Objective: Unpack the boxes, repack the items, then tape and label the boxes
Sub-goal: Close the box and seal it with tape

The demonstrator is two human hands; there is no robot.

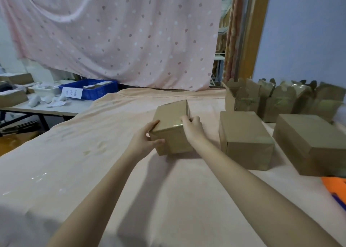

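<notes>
- The left hand [148,137] grips the near left corner of a small closed cardboard box [171,126], thumb across the front face and fingers curled over the top edge.
- The right hand [192,127] sits on the box's right top edge, fingers bent over the glossy tape strip there, pressing or picking at it; which of the two I cannot tell.
- The box rests on the pink-covered table [112,171], roughly at its middle, flaps shut, with no label visible on the faces shown.
- Just to its right stand two more closed boxes, the middle box [245,140] and the far-right box [309,143], near each other but apart; neither shows a label from here.
- Behind them, a row of open boxes [271,100] with flaps up stands along the back edge; their contents are hidden.
- Judgement: three boxes are closed and several are open, so the work seems midway; whether the held box is being sealed or opened is unclear, and labelling looks undone.
- An orange object [335,186] lies at the right edge, too cropped to identify.
</notes>
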